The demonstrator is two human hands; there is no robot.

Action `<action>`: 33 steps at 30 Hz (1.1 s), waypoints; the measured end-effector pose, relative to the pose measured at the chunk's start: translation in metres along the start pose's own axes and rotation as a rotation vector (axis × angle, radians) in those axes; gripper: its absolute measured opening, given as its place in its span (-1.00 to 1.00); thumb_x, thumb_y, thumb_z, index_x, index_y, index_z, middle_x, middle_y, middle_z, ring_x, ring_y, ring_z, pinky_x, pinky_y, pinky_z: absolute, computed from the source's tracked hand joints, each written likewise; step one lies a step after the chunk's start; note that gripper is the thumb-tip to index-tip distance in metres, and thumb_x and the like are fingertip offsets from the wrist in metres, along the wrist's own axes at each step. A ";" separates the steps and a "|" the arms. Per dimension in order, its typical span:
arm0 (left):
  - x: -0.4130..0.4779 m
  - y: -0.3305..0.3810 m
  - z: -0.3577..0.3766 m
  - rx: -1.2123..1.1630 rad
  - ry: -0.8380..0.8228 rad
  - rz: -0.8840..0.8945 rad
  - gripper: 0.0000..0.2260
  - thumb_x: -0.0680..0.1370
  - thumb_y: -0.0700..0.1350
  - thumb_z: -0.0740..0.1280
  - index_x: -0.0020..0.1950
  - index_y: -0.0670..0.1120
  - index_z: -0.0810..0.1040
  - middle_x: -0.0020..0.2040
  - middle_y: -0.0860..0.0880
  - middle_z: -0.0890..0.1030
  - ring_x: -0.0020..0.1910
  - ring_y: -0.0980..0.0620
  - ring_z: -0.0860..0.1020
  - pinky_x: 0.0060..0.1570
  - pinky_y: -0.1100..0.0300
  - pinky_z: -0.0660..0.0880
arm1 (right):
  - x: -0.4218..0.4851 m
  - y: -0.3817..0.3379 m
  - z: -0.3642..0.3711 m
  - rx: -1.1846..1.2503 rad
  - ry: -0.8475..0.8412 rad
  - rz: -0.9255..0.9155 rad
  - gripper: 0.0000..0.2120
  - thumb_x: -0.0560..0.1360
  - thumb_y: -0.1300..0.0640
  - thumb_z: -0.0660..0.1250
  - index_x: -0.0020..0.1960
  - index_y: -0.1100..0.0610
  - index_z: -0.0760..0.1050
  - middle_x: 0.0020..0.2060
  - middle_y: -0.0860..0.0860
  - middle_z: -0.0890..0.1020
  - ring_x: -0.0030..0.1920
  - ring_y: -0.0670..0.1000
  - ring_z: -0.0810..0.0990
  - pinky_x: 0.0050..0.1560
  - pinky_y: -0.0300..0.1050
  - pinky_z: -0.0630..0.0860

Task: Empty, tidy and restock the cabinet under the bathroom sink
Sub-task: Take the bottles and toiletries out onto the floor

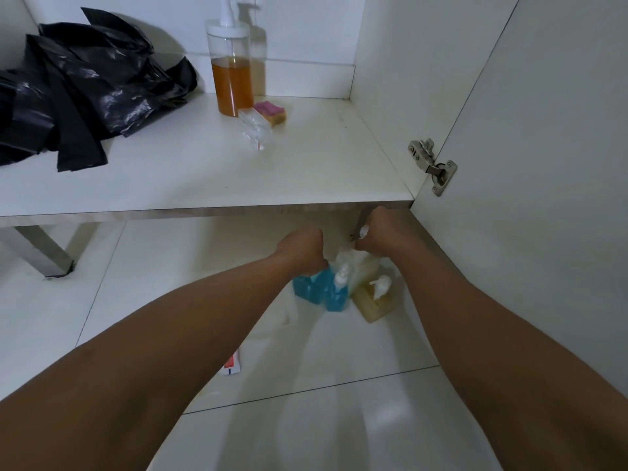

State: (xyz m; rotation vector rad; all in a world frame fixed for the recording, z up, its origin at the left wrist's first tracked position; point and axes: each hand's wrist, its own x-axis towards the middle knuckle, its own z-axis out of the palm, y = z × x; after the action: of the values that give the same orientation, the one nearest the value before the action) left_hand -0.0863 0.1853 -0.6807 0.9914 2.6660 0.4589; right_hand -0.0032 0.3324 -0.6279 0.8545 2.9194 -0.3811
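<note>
1. Your left hand (302, 246) is curled into a fist on the top of a blue liquid bottle (311, 287) that stands on the white tiled floor (102, 300), just below the front edge of the cabinet shelf.
2. Your right hand (380, 232) is also closed, pinching the top of a thin clear plastic bag (350, 263) and something small and white; I cannot tell what that is.
3. A second blue pump bottle (338, 290) stands just right of the first, and a yellowish square pump bottle (375, 299) stands beside that. The clear bag seems to wrap around these bottles, though motion blur hides the details.
4. On the white cabinet shelf (190, 178) lie crumpled black bin bags (85, 86) at the left.
5. A tall clear pump dispenser of amber liquid (232, 69) stands at the back, with a pink-and-yellow sponge (272, 112) and a small clear plastic packet (255, 129) just in front.
6. The white cabinet door (543, 164) stands open at your right on a metal hinge (433, 166).
7. A red-and-white tube (232, 365) peeks out beneath your left forearm.
</note>
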 end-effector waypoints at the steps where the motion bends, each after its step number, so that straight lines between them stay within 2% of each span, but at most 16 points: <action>1: -0.003 0.002 -0.007 0.038 0.028 0.028 -0.68 0.48 0.03 0.47 0.15 -0.09 0.56 0.05 -0.05 0.62 -0.04 -0.05 0.58 -0.07 0.08 0.56 | -0.001 -0.002 -0.005 0.023 0.003 0.010 -0.68 0.34 0.00 0.53 -0.03 0.16 0.57 -0.19 0.05 0.60 -0.20 0.05 0.58 -0.25 -0.19 0.46; 5: -0.013 0.014 -0.043 0.096 0.160 0.128 -0.75 0.51 0.06 0.38 0.04 -0.08 0.60 -0.02 -0.04 0.63 -0.10 -0.03 0.59 -0.18 0.12 0.50 | 0.001 -0.020 -0.032 0.075 0.091 0.062 -0.76 0.30 0.15 0.50 -0.17 0.16 0.46 -0.24 0.07 0.56 -0.20 0.10 0.62 -0.31 -0.20 0.44; 7: -0.014 0.019 -0.065 0.107 0.274 0.131 -0.74 0.51 0.09 0.36 0.07 -0.05 0.60 -0.02 -0.02 0.62 -0.07 -0.04 0.59 -0.17 0.14 0.41 | 0.007 -0.035 -0.044 0.102 0.147 0.028 -0.75 0.32 0.10 0.51 -0.10 0.17 0.51 -0.17 0.08 0.60 -0.15 0.11 0.64 -0.28 -0.17 0.50; 10: -0.012 0.014 -0.097 0.111 0.404 0.102 -0.68 0.54 0.14 0.34 0.16 -0.04 0.60 0.08 -0.02 0.63 0.03 -0.05 0.59 -0.10 0.14 0.37 | 0.020 -0.058 -0.052 0.127 0.207 -0.026 -0.62 0.36 0.02 0.53 0.09 0.15 0.53 -0.03 0.08 0.61 -0.05 0.11 0.62 -0.07 -0.07 0.56; 15: -0.001 -0.029 -0.128 0.062 0.425 -0.056 -0.65 0.53 0.12 0.36 0.20 -0.06 0.59 0.14 -0.03 0.63 0.08 -0.07 0.59 -0.09 0.14 0.40 | 0.046 -0.092 -0.043 0.148 0.192 -0.093 -0.73 0.46 0.14 0.44 0.12 0.13 0.50 0.04 0.05 0.57 -0.07 0.07 0.56 -0.12 -0.11 0.45; 18: 0.009 -0.050 -0.132 0.020 0.404 -0.092 -0.58 0.52 0.12 0.38 0.28 -0.08 0.55 0.22 -0.05 0.60 0.15 -0.08 0.57 0.03 0.08 0.49 | 0.059 -0.108 -0.033 0.188 0.152 -0.124 -0.73 0.49 0.15 0.41 0.18 0.13 0.50 0.09 0.06 0.55 -0.01 0.07 0.56 -0.06 -0.11 0.47; 22: 0.033 -0.074 -0.127 -0.096 0.391 -0.136 -0.40 0.49 0.13 0.43 0.44 -0.09 0.38 0.37 -0.10 0.48 0.32 -0.11 0.47 0.26 0.00 0.47 | 0.085 -0.119 -0.017 0.244 0.229 -0.160 -0.71 0.53 0.19 0.34 0.24 0.13 0.48 0.17 0.08 0.54 0.10 0.10 0.57 -0.06 -0.12 0.41; 25: 0.060 -0.086 -0.121 -0.045 0.435 -0.124 -0.25 0.49 0.15 0.43 0.55 -0.02 0.16 0.41 -0.13 0.39 0.35 -0.17 0.44 0.29 -0.09 0.41 | 0.112 -0.127 -0.008 0.288 0.291 -0.195 -0.60 0.54 0.16 0.35 0.35 0.12 0.41 0.23 0.11 0.52 0.22 0.11 0.52 0.06 -0.09 0.43; 27: 0.077 -0.090 -0.118 0.059 0.492 -0.110 -0.16 0.50 0.19 0.40 0.61 0.04 -0.03 0.41 -0.15 0.35 0.32 -0.19 0.44 0.25 -0.16 0.40 | 0.130 -0.137 -0.004 0.325 0.315 -0.204 -0.52 0.54 0.13 0.38 0.42 0.10 0.35 0.28 0.14 0.47 0.28 0.14 0.48 0.18 -0.01 0.44; 29: 0.093 -0.097 -0.117 0.143 0.551 -0.090 -0.12 0.52 0.23 0.35 0.61 0.10 -0.17 0.37 -0.19 0.34 0.24 -0.20 0.46 0.14 -0.19 0.45 | 0.151 -0.148 -0.002 0.365 0.320 -0.228 -0.46 0.54 0.14 0.38 0.47 0.08 0.29 0.32 0.16 0.41 0.29 0.18 0.49 0.22 0.01 0.45; 31: 0.106 -0.103 -0.117 0.204 0.587 -0.025 -0.16 0.54 0.23 0.30 0.61 0.17 -0.22 0.36 -0.23 0.33 0.16 -0.22 0.48 0.01 -0.12 0.49 | 0.173 -0.157 -0.004 0.401 0.312 -0.251 -0.41 0.54 0.17 0.37 0.51 0.03 0.24 0.33 0.17 0.35 0.24 0.20 0.52 0.17 -0.04 0.45; 33: 0.117 -0.109 -0.117 0.242 0.585 0.028 -0.24 0.57 0.22 0.26 0.60 0.20 -0.17 0.41 -0.24 0.30 0.15 -0.22 0.48 -0.04 -0.04 0.48 | 0.195 -0.162 -0.008 0.429 0.288 -0.261 -0.37 0.55 0.19 0.34 0.54 -0.03 0.19 0.35 0.16 0.28 0.21 0.21 0.54 0.12 -0.10 0.41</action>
State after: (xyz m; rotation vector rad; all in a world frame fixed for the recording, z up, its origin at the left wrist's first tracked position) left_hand -0.2763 0.1613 -0.6297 1.0955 3.2964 0.5029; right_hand -0.2549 0.3042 -0.6130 0.6026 3.2855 -1.0125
